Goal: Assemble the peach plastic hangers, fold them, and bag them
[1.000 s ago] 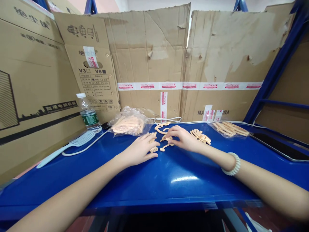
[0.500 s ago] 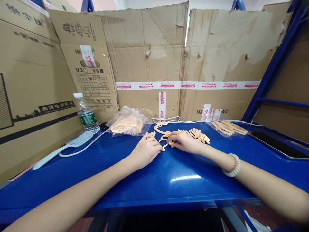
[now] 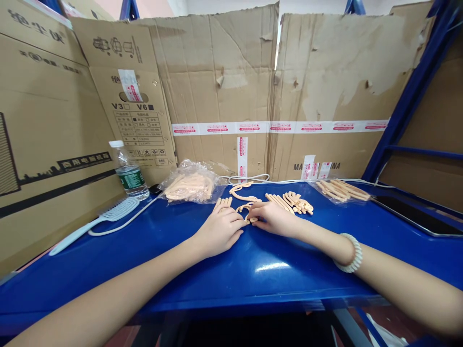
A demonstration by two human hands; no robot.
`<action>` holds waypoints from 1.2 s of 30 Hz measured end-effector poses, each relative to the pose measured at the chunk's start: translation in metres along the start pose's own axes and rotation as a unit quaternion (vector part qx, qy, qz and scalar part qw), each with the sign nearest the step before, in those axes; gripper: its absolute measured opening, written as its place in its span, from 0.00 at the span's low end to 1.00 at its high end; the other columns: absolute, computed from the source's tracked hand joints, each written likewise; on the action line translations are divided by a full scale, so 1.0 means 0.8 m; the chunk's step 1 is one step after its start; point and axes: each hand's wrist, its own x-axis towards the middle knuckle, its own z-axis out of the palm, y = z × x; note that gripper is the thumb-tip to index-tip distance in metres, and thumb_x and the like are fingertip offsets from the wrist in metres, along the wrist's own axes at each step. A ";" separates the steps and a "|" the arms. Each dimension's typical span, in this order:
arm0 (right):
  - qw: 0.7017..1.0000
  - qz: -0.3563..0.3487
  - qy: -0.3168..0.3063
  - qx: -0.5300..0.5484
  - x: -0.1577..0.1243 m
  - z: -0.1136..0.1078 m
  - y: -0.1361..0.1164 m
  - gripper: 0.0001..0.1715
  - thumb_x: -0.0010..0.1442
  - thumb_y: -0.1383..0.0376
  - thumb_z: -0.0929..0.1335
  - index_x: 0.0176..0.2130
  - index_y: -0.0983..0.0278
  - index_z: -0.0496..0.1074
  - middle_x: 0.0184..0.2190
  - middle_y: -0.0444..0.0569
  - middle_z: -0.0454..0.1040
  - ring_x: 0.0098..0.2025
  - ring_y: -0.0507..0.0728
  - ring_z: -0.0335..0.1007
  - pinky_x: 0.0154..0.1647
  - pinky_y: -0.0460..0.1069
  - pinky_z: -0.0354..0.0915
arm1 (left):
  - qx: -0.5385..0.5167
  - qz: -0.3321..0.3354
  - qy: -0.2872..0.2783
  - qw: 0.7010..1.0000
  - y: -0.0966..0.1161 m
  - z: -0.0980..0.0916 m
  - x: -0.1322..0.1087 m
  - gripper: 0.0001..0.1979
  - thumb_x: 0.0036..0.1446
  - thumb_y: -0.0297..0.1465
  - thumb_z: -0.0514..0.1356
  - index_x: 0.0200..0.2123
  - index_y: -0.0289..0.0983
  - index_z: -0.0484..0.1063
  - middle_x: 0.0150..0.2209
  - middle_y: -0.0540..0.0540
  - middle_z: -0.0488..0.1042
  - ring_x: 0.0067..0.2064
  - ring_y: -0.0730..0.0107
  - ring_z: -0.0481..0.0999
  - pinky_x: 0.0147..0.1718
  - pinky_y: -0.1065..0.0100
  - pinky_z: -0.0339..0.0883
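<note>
My left hand [image 3: 219,229] and my right hand [image 3: 272,218] meet at the middle of the blue table [image 3: 231,270]. Both pinch a small curved peach plastic piece [image 3: 246,210] lying between their fingertips. A short row of peach strips [image 3: 224,202] shows just beyond my left hand's fingers. Another curved peach piece [image 3: 241,191] lies a little farther back. To the right of my right hand sits a loose pile of peach pieces [image 3: 293,202]. A white beaded bracelet [image 3: 350,253] circles my right wrist.
A clear bag of peach pieces [image 3: 191,185] lies at the back left, another bag [image 3: 342,190] at the back right. A water bottle [image 3: 128,171], a pale blue hairbrush [image 3: 94,223] and a white cable [image 3: 115,225] are at the left. Cardboard walls [image 3: 224,96] enclose the table; a dark tray [image 3: 419,216] sits right.
Both hands have drawn together and curled. The left hand went from flat on the strips to a pinch, and the right hand's spread fingers closed on the small curved piece.
</note>
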 end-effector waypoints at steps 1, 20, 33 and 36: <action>1.000 -0.002 -0.002 0.007 0.000 0.000 -0.002 0.11 0.57 0.77 0.65 0.35 0.65 0.74 0.37 0.52 0.74 0.38 0.56 0.72 0.42 0.49 0.66 | -0.001 0.002 -0.001 1.000 0.000 0.000 0.000 0.11 0.63 0.28 0.54 0.44 0.38 0.74 0.43 0.44 0.77 0.47 0.60 0.72 0.56 0.51 0.55; 0.997 0.065 -0.043 -0.016 -0.004 -0.010 0.002 0.09 0.59 0.69 0.68 0.41 0.65 0.76 0.41 0.54 0.75 0.41 0.59 0.73 0.42 0.51 0.66 | -0.008 -0.003 -0.007 1.000 0.003 -0.002 -0.001 0.12 0.63 0.28 0.53 0.46 0.39 0.74 0.44 0.43 0.77 0.48 0.59 0.73 0.59 0.45 0.52; 0.995 0.061 -0.056 -0.054 -0.007 -0.020 0.003 0.11 0.54 0.77 0.67 0.32 0.63 0.77 0.32 0.49 0.79 0.34 0.56 0.74 0.38 0.48 0.66 | -0.016 -0.001 -0.021 1.000 0.003 -0.003 -0.001 0.13 0.63 0.28 0.52 0.48 0.36 0.73 0.45 0.43 0.77 0.49 0.59 0.72 0.59 0.48 0.52; 0.997 0.056 -0.019 -0.047 -0.007 -0.019 0.007 0.10 0.55 0.76 0.67 0.31 0.64 0.76 0.31 0.50 0.79 0.34 0.56 0.74 0.36 0.48 0.65 | -0.020 0.003 -0.022 1.000 0.003 -0.002 -0.002 0.14 0.63 0.27 0.52 0.49 0.37 0.72 0.46 0.43 0.76 0.50 0.59 0.72 0.60 0.48 0.51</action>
